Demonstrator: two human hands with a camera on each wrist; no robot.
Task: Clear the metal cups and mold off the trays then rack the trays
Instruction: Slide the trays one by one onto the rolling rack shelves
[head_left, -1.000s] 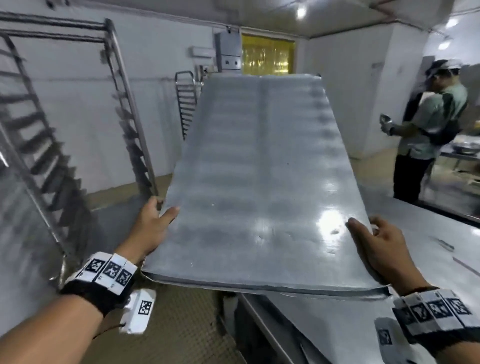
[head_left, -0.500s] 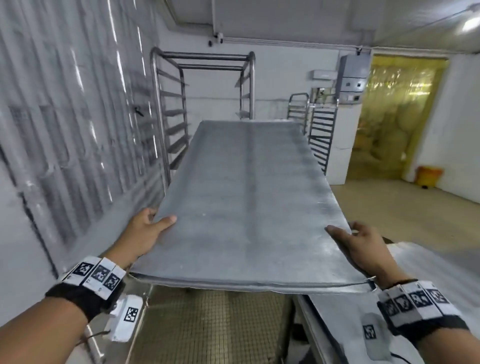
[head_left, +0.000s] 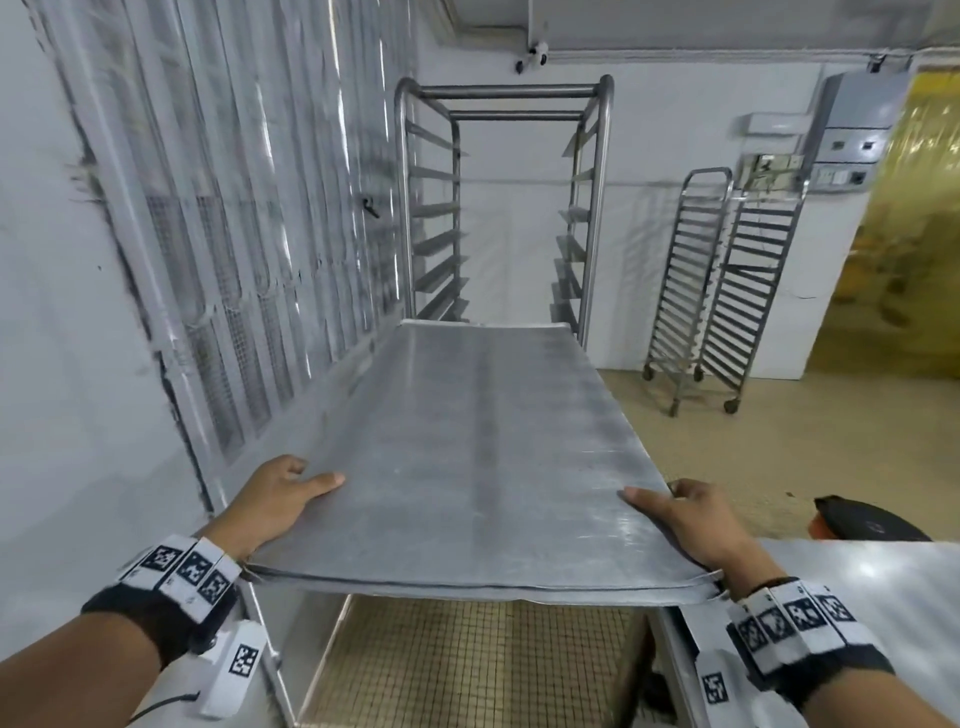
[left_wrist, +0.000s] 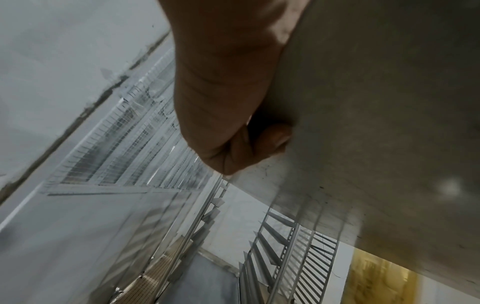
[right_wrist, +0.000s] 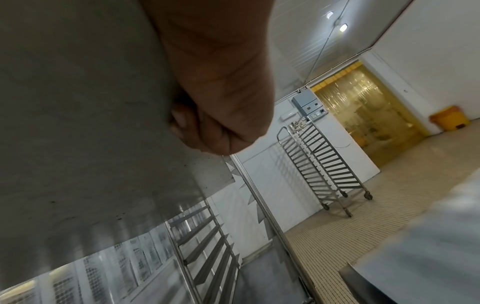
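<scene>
tray (head_left: 467, 457): long bare grey metal sheet, held level, far end pointing at rack
rack (head_left: 501, 208): tall steel frame, slots bare

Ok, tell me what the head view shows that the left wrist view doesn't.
Head only: the tray's bare top, the right hand gripping its right edge, and the thumb of the left hand lying on top. Left wrist only: the tray's underside, with that hand's fingers curled beneath it. Both: the left hand, the tray, and the tall rack ahead.
</scene>
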